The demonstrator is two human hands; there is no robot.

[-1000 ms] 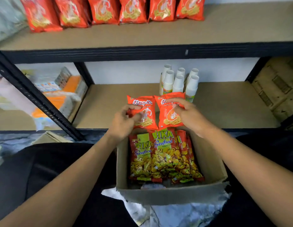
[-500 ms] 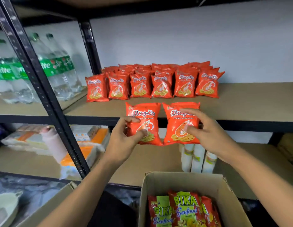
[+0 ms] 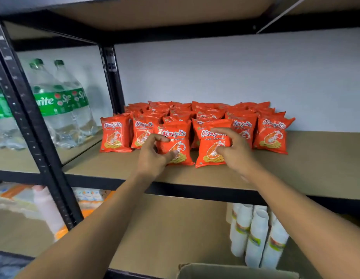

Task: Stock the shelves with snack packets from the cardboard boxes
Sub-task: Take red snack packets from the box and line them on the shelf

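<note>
Left hand (image 3: 153,156) gripped orange foil prawn-cracker packet (image 3: 176,141) by its left edge, thumb on front. Right hand (image 3: 235,154) pinched second matching packet (image 3: 212,146) at its right side. Both packets stood upright, side by side, on brown board shelf (image 3: 316,170), just before rows of same orange packets (image 3: 272,135). Rim of brown cardboard box (image 3: 235,271) lay low in view, below shelf.

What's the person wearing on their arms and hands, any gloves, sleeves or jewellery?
Nothing that shows. The left hand and right hand are bare, with no gloves and no rings that I can make out. Both forearms are uncovered right to the picture's edge: no sleeves, watch or bracelets in view.
</note>
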